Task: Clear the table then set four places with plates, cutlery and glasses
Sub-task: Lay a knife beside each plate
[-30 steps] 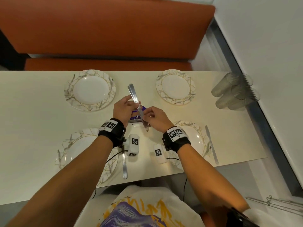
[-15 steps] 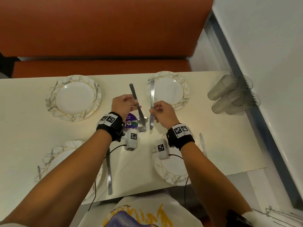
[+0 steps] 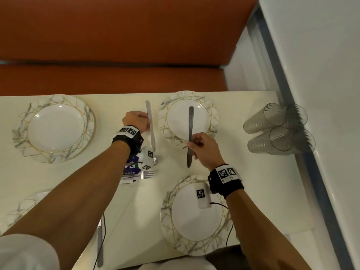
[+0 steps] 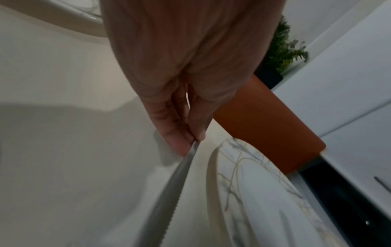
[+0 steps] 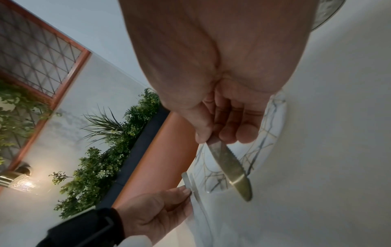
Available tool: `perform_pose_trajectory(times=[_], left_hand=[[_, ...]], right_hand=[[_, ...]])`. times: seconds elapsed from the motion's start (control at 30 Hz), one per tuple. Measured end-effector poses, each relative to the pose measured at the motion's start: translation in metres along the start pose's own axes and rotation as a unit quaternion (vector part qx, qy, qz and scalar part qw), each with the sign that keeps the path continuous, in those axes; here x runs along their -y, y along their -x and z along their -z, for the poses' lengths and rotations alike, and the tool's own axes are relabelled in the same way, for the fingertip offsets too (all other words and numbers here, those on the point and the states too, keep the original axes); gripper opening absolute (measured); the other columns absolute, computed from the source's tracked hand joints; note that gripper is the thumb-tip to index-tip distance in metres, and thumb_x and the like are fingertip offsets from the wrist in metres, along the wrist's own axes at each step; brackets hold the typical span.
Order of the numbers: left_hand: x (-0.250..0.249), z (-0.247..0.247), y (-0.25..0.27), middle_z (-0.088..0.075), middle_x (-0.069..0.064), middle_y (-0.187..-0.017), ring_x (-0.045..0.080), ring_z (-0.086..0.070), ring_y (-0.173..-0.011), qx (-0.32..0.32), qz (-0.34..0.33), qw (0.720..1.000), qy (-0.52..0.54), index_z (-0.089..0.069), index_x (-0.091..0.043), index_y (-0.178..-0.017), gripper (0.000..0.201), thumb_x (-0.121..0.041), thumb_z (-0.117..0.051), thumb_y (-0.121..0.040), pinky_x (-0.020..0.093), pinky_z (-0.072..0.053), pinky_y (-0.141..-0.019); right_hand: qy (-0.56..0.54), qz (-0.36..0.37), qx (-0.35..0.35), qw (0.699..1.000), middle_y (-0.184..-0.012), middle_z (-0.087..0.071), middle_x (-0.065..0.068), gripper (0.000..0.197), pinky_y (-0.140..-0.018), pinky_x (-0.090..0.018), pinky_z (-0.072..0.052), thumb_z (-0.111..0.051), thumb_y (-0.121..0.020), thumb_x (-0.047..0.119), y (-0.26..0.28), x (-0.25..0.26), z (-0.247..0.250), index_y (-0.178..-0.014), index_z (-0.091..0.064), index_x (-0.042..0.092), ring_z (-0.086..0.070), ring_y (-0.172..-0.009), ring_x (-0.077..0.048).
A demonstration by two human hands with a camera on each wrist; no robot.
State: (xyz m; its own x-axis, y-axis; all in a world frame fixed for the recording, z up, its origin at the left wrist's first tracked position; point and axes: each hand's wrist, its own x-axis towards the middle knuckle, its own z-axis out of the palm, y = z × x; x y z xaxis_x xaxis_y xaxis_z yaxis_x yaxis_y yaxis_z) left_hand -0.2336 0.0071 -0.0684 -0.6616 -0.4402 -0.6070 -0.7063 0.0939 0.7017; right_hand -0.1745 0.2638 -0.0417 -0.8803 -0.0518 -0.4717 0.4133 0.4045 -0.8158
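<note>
Each hand holds one table knife above the cream table (image 3: pixel 243 191). My left hand (image 3: pixel 147 122) pinches a silver knife (image 3: pixel 150 125) just left of the far right plate (image 3: pixel 204 106). In the left wrist view, fingertips (image 4: pixel 180 143) clamp that knife (image 4: pixel 169 192) beside the plate's rim (image 4: pixel 264 192). My right hand (image 3: pixel 191 142) grips a darker knife (image 3: pixel 190 123) that lies across the same plate. The right wrist view shows this knife (image 5: pixel 230 168) over the plate (image 5: pixel 268 133), with the left hand (image 5: pixel 160 212) beyond it.
Other marbled plates sit far left (image 3: pixel 54 127), near right (image 3: pixel 194 240) and near left (image 3: pixel 19 211), with a knife (image 3: pixel 100 244) beside the last. A fork (image 3: pixel 147 174) lies on a purple packet (image 3: pixel 132 168) mid-table. Several clear glasses (image 3: pixel 276 129) lie stacked at the right edge. An orange bench (image 3: pixel 116 78) runs behind.
The hands, together over the table's middle a second ago, have parted with one knife each. Both moved away from me to the far right plate, the right knife now over it.
</note>
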Motion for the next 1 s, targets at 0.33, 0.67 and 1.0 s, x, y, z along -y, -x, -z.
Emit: perform_pose_trajectory(times=[0.33,0.67,1.0], left_hand=[[0.013,-0.003,-0.011,-0.072,0.005,-0.094,0.017,-0.069,-0.078,-0.015,-0.132,0.981,-0.143,-0.066,-0.011,-0.107,0.023,-0.018,-0.080,-0.090,0.023,-0.053,-0.069],[0.041,0.013,-0.003,-0.042,-0.001,-0.161,0.027,-0.036,-0.145,0.043,-0.364,0.796,-0.482,-0.050,-0.015,-0.149,0.061,-0.026,-0.070,-0.093,0.050,-0.038,-0.112],[0.029,0.006,-0.007,-0.038,-0.002,-0.163,0.029,-0.038,-0.142,0.046,-0.345,0.792,-0.502,-0.049,-0.014,-0.149,0.056,-0.023,-0.065,-0.097,0.050,-0.039,-0.109]], right_hand=[[-0.005,0.006,-0.024,1.000,-0.090,-0.073,-0.006,0.013,-0.057,-0.024,-0.053,-0.073,-0.090,0.016,-0.004,-0.006,0.011,-0.100,-0.064,0.016,-0.064,-0.063,-0.013],[-0.016,0.012,-0.029,0.999,-0.091,-0.071,-0.010,0.011,-0.057,-0.022,-0.052,-0.072,-0.091,0.014,0.001,-0.010,0.005,-0.098,-0.064,0.017,-0.063,-0.065,-0.016],[0.001,0.010,-0.024,1.000,-0.090,-0.071,-0.009,0.010,-0.056,-0.022,-0.053,-0.071,-0.091,0.016,0.001,-0.012,0.005,-0.098,-0.065,0.018,-0.063,-0.068,-0.016]])
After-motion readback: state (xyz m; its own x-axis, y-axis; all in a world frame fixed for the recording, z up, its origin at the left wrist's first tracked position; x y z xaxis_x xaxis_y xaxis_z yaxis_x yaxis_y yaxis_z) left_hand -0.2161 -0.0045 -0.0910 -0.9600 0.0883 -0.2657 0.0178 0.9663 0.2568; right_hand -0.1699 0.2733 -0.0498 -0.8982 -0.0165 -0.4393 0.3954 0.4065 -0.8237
